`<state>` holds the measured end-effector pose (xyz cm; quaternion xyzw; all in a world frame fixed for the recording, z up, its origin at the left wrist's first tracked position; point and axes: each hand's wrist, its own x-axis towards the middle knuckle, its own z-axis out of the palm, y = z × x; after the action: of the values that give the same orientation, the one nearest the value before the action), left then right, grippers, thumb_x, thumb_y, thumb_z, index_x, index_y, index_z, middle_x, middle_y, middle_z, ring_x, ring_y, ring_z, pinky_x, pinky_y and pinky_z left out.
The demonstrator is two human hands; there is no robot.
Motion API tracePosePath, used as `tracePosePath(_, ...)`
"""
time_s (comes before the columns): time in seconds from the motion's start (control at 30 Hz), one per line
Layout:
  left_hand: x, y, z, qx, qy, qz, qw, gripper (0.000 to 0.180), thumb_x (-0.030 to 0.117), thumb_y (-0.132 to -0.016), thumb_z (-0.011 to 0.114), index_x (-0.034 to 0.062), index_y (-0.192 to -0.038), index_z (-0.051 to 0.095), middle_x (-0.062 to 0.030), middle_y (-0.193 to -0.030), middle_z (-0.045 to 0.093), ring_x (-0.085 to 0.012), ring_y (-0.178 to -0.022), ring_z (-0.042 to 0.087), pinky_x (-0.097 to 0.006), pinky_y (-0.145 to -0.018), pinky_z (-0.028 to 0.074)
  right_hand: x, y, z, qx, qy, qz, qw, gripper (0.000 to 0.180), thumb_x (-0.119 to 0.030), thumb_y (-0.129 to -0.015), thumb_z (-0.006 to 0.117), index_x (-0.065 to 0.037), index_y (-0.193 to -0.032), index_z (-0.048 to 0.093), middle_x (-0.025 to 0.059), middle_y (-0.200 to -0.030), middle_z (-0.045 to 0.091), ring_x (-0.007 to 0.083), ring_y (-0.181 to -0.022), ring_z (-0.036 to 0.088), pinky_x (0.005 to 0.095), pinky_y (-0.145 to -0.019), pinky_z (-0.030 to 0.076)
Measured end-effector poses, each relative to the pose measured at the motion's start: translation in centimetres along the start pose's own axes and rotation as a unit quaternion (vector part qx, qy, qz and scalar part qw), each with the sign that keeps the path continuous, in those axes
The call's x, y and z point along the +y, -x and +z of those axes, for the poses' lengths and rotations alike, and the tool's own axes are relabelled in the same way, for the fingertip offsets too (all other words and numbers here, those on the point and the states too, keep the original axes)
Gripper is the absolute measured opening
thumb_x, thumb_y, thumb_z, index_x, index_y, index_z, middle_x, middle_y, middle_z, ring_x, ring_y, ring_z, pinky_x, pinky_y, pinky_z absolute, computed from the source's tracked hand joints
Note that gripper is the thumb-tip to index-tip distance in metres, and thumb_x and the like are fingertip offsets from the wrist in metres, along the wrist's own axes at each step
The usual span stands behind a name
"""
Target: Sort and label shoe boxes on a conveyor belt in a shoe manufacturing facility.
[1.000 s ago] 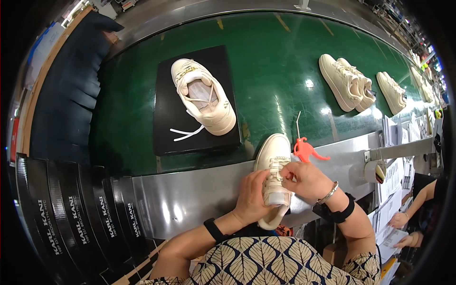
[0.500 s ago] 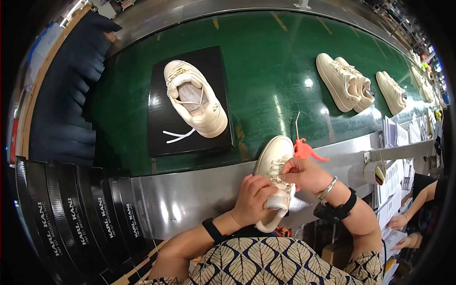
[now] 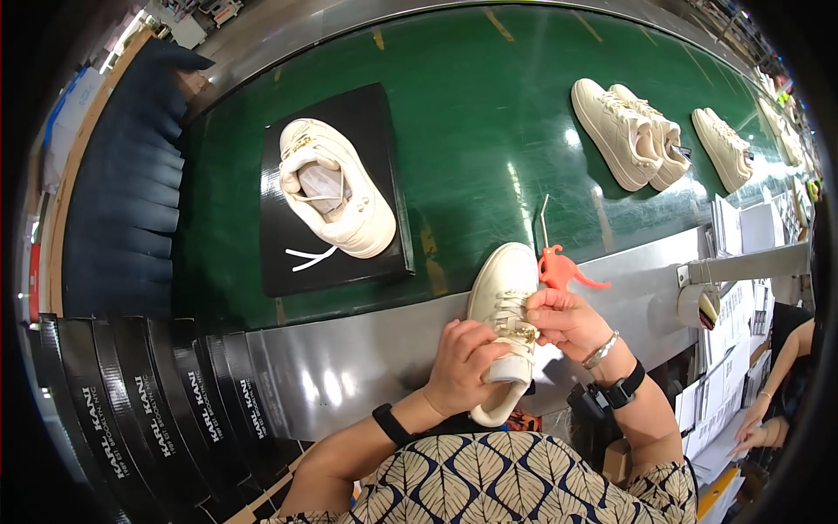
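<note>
Cream sneaker point(image 3: 504, 323) gripped by both hands.

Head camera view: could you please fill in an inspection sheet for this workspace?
Surface: green conveyor belt with steel ledge in front.
Job's things: cream sneaker on the ledge, toe toward the belt.
Clutter: orange tool; tape roll; sneaker on black mat; three more sneakers.
Hands: left hand grips the sneaker; right hand at its laces.
Cables: nothing seen.
Surroundings: black boxes; a co-worker's arm.
</note>
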<state>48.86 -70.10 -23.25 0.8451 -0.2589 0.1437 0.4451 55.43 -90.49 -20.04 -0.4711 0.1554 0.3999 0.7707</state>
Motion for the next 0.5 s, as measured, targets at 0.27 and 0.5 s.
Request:
tracePosePath(0.27,0.4,-0.9,0.3,-0.016,0.017,-0.004,1.000,0.047,0.022,-0.058,0.079,0.0138,-0.099,0.056,-0.0127,-0.115,0.047,-0.0327,-0.106,0.047,-0.047,-0.089,0.036,-3.1,1.1,2.0,0.029,0.307,0.011,0.951,0.011,-0.005,-0.080,0.065,-0.005,-0.090,0.059,0.0004,-0.077,0.060,0.0066,-0.058,0.056,0.0190,-0.053,0.049)
tracePosePath(0.5,0.1,-1.0,1.0,-0.050,0.010,0.010,0.999,0.051,0.019,-0.055,0.080,0.0148,-0.099,0.056,-0.0138,-0.121,0.048,-0.0342,-0.109,0.049,-0.050,-0.093,0.033,-1.9,0.4,-0.1,0.042,0.112,-0.002,0.993,0.009,-0.005,-0.080,0.065,-0.004,-0.086,0.058,0.0006,-0.073,0.059,0.0069,-0.057,0.055,0.0202,-0.051,0.048)
